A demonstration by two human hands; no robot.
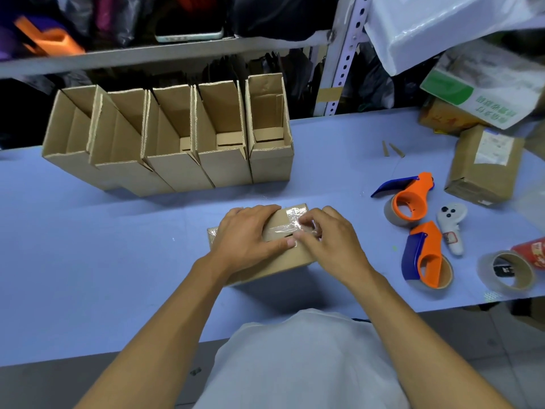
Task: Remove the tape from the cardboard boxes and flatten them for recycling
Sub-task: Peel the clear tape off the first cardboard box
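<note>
On the blue table, the left hand rests flat, fingers straight, on the small taped box near centre; the right hand pinches its clear tape. Open boxes stand beyond.

Single head-worn wide-angle view, looking forward and steeply down, close over the pale blue flat tabletop, cluttered grey metal shelving beyond.
</note>
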